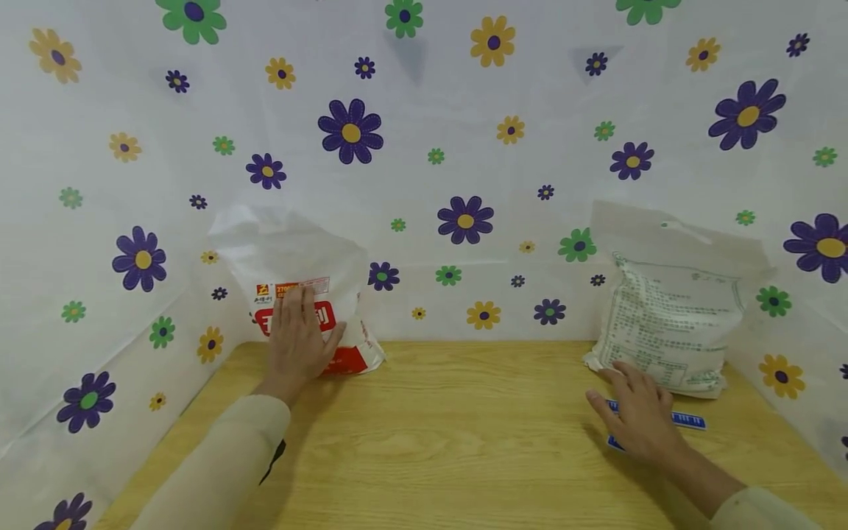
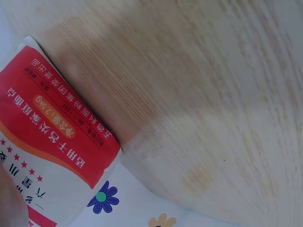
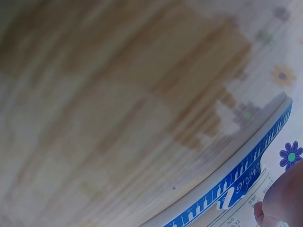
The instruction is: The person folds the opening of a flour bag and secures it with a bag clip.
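My left hand (image 1: 298,335) rests on the front of a white and red flour bag (image 1: 347,358), its fingers straight and lying over the printed label. The bag's red lower panel (image 2: 52,118) fills the left side of the left wrist view. My right hand (image 1: 639,416) hovers low at the right, fingers loosely spread with nothing gripped. Under it lies a blue flat piece (image 1: 689,420) with white scale-like marks, partly hidden by the hand. In the right wrist view the marked blue edge (image 3: 232,182) runs close to the fingertips.
A white bag with green print (image 1: 676,324) leans at the back right, just beyond my right hand. Both bags stand on a wood-grain table (image 1: 450,434). A white flower-patterned sheet (image 1: 424,184) encloses the back and sides.
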`<state>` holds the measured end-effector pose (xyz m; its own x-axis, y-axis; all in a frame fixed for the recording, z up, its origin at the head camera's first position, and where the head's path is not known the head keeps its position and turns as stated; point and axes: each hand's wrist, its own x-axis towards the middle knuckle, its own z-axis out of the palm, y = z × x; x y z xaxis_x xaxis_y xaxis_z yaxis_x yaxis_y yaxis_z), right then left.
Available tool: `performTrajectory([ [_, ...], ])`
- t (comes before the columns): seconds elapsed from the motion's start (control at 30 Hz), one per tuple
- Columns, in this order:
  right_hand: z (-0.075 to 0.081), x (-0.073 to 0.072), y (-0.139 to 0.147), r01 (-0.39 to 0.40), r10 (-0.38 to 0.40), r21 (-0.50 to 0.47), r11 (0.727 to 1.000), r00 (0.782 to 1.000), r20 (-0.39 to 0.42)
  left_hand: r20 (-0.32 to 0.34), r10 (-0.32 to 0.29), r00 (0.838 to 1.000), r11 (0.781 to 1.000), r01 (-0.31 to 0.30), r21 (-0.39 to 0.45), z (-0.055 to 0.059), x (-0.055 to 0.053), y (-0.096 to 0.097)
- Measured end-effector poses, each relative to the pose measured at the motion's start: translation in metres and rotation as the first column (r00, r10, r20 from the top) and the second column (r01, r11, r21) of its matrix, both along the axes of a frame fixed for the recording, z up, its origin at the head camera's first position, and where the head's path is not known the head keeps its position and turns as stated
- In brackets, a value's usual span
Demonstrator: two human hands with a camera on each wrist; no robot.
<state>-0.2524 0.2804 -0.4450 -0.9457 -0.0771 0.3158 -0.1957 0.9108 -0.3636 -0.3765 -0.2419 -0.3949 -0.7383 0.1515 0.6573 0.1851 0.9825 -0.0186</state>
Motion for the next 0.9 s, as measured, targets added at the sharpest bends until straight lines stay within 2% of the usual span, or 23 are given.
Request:
performTrajectory([
  [0.4, -0.002, -0.002, 0.000, 0.002, -0.002, 0.003, 1.000, 1.000, -0.002, -0.009, -0.003, 1.000, 0.998, 0.003, -0.064, -0.002, -0.006, -0.003],
  [0.5, -0.001, -0.004, -0.003, -0.008, 0.008, -0.014, 1.000, 1.000, -0.003, -0.023, -0.019, 1.000, 0.999, 0.018, -0.044, -0.002, -0.007, -0.007],
  [0.63, 0.001, -0.005, -0.008, -0.017, 0.017, -0.026, 1.000, 1.000, -0.020, -0.032, -0.052, 0.998, 0.998, 0.053, 0.022, -0.001, -0.008, -0.008],
  [0.9, 0.001, -0.006, -0.015, -0.031, 0.029, -0.049, 0.998, 0.999, -0.044, -0.001, -0.025, 1.000, 0.999, 0.025, 0.044, -0.001, -0.016, -0.002],
])
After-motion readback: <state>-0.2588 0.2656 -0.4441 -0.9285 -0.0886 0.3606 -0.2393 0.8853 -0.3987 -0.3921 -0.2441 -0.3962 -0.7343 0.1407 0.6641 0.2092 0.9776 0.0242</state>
